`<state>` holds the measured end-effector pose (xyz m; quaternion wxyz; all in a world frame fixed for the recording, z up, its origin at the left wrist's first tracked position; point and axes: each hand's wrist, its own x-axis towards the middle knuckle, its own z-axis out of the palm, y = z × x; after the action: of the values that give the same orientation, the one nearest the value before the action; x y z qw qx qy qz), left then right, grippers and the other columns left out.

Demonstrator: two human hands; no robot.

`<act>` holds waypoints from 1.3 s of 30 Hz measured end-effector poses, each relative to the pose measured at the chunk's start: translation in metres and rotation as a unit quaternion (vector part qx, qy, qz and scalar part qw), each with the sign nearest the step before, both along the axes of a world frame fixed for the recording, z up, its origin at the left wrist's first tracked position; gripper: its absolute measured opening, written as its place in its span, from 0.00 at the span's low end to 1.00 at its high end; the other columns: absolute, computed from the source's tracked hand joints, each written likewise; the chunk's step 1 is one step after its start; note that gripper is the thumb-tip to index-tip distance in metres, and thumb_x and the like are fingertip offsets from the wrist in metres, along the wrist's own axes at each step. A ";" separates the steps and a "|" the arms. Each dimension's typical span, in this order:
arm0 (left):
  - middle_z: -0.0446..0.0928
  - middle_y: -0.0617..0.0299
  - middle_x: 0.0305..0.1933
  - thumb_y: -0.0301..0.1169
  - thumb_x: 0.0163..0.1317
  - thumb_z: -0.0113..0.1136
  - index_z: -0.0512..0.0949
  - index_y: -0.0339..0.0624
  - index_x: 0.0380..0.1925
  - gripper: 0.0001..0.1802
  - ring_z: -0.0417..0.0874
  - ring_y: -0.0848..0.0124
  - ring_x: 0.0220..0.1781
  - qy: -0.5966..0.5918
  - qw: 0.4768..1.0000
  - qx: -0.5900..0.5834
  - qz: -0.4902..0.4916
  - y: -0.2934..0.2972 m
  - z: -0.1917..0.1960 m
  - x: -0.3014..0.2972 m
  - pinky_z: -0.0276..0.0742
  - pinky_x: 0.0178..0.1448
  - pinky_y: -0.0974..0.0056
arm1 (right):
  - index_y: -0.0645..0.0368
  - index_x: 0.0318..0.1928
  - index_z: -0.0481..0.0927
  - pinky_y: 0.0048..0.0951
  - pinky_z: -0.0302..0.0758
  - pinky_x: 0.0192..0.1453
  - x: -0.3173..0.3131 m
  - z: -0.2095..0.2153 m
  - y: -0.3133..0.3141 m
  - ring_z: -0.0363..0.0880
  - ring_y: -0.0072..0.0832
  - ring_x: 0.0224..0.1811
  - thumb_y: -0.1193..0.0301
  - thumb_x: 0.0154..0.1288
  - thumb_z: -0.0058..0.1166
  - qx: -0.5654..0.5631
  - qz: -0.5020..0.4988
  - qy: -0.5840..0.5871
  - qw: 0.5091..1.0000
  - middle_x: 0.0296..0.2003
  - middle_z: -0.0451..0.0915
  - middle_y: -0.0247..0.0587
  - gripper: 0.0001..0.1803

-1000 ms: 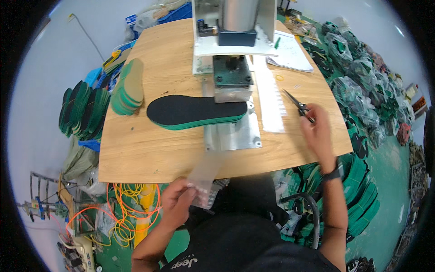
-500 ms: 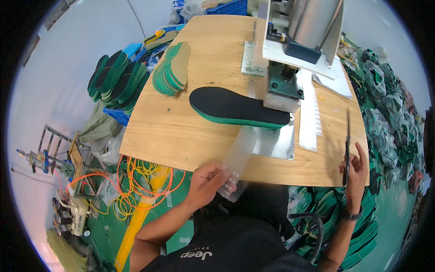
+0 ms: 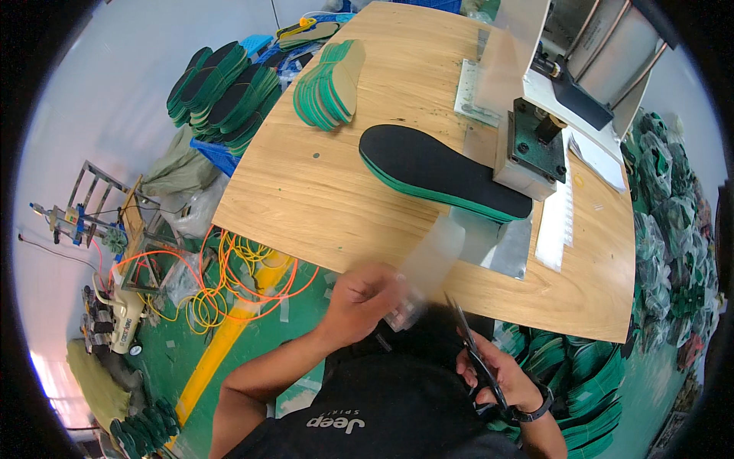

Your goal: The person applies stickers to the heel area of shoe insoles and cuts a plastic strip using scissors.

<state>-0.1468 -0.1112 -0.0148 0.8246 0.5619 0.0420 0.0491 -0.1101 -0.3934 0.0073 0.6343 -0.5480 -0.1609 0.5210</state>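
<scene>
My left hand (image 3: 363,302) pinches the lower end of a translucent plastic strip (image 3: 434,254), whose upper part reaches over the table's front edge; it is blurred by motion. Close by on the right, black scissors (image 3: 475,353) are in my right hand (image 3: 501,375), blades pointing up toward the strip but apart from it. A small stack of black-topped green insoles (image 3: 447,172) lies on the table ahead. Its right end sits beside the metal block (image 3: 531,149) of a press, over a shiny metal plate (image 3: 511,249).
Tan-topped green insoles (image 3: 344,84) are stacked at the far left of the wooden table (image 3: 306,206). More insoles (image 3: 222,84) fill a blue crate beyond its left edge. White strips (image 3: 554,229) lie right of the press. Orange and yellow hoses (image 3: 229,268) coil on the floor.
My right hand has brought the scissors from the table's right side leftward and down, close to the strip. My left hand keeps hold of the strip. The whole view has shifted and tilted.
</scene>
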 end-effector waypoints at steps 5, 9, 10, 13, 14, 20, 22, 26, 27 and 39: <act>0.79 0.59 0.30 0.22 0.64 0.56 0.75 0.35 0.36 0.02 0.79 0.78 0.26 -0.003 0.999 0.033 -0.040 -0.002 0.011 0.000 0.76 0.28 0.73 | 0.59 0.72 0.50 0.21 0.69 0.43 0.012 0.009 0.013 0.71 0.22 0.36 0.54 0.44 0.75 -0.038 0.046 -0.100 0.993 0.35 0.75 0.33 0.60; 0.78 0.62 0.29 0.22 0.64 0.56 0.75 0.36 0.34 0.01 0.78 0.81 0.26 0.016 0.997 0.037 -0.071 -0.003 0.014 0.003 0.74 0.28 0.75 | 0.61 0.71 0.53 0.23 0.71 0.43 0.017 0.015 0.020 0.72 0.24 0.36 0.55 0.44 0.75 -0.051 0.072 -0.144 0.986 0.34 0.75 0.36 0.59; 0.78 0.63 0.29 0.23 0.64 0.56 0.75 0.36 0.34 0.01 0.78 0.81 0.25 0.016 0.997 0.030 -0.076 -0.003 0.015 0.003 0.74 0.28 0.75 | 0.61 0.71 0.53 0.24 0.71 0.42 0.018 0.014 0.021 0.72 0.24 0.36 0.55 0.44 0.75 -0.049 0.074 -0.143 0.986 0.34 0.75 0.36 0.58; 0.78 0.65 0.28 0.23 0.64 0.57 0.75 0.36 0.33 0.02 0.77 0.82 0.25 0.018 0.995 0.051 -0.079 -0.004 0.017 0.003 0.73 0.27 0.76 | 0.62 0.70 0.54 0.24 0.72 0.40 0.019 0.015 0.021 0.73 0.23 0.33 0.56 0.44 0.75 -0.050 0.076 -0.146 0.985 0.32 0.76 0.36 0.57; 0.77 0.65 0.28 0.23 0.64 0.57 0.75 0.36 0.33 0.02 0.77 0.83 0.24 0.018 0.995 0.065 -0.078 -0.004 0.018 0.003 0.72 0.26 0.76 | 0.63 0.70 0.55 0.23 0.71 0.39 0.019 0.016 0.021 0.72 0.22 0.32 0.57 0.45 0.75 -0.054 0.078 -0.152 0.984 0.31 0.75 0.35 0.57; 0.78 0.67 0.28 0.23 0.62 0.58 0.79 0.37 0.34 0.02 0.76 0.84 0.25 0.013 0.995 0.092 -0.047 -0.005 0.012 -0.004 0.67 0.26 0.78 | 0.62 0.68 0.61 0.20 0.69 0.33 0.013 0.013 0.023 0.70 0.16 0.26 0.62 0.47 0.74 -0.076 0.060 -0.117 0.988 0.23 0.73 0.31 0.50; 0.77 0.65 0.27 0.21 0.61 0.60 0.76 0.37 0.31 0.02 0.75 0.82 0.23 0.021 0.994 0.084 -0.060 -0.006 0.013 -0.007 0.68 0.25 0.76 | 0.62 0.66 0.63 0.20 0.69 0.31 0.008 0.012 0.028 0.69 0.16 0.25 0.62 0.47 0.74 -0.059 0.036 -0.115 0.991 0.21 0.72 0.30 0.47; 0.76 0.63 0.26 0.19 0.58 0.62 0.76 0.35 0.30 0.04 0.76 0.80 0.23 0.013 0.978 0.196 -0.077 -0.004 0.018 -0.016 0.69 0.25 0.74 | 0.64 0.61 0.69 0.21 0.69 0.31 -0.002 0.008 0.025 0.69 0.17 0.25 0.60 0.47 0.74 -0.083 0.035 -0.134 0.987 0.23 0.74 0.32 0.43; 0.77 0.62 0.27 0.19 0.56 0.62 0.76 0.35 0.31 0.04 0.77 0.78 0.25 0.006 0.968 0.234 -0.092 -0.002 0.021 -0.015 0.70 0.27 0.73 | 0.64 0.60 0.70 0.22 0.70 0.31 -0.003 0.007 0.020 0.69 0.18 0.25 0.60 0.47 0.74 -0.110 0.042 -0.144 0.983 0.24 0.75 0.33 0.42; 0.77 0.57 0.45 0.26 0.56 0.63 0.78 0.40 0.34 0.06 0.79 0.61 0.45 -0.240 0.829 0.445 -0.237 -0.039 0.018 0.002 0.76 0.47 0.60 | 0.63 0.54 0.73 0.23 0.68 0.30 0.083 0.030 -0.099 0.73 0.20 0.26 0.73 0.58 0.60 -0.411 -0.369 -0.490 0.674 0.24 0.78 0.41 0.23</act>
<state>-0.1453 -0.1499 0.0028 0.4555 0.8314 -0.3183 -0.0016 -0.0267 -0.4926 0.0373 0.3155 -0.9451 -0.0032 -0.0853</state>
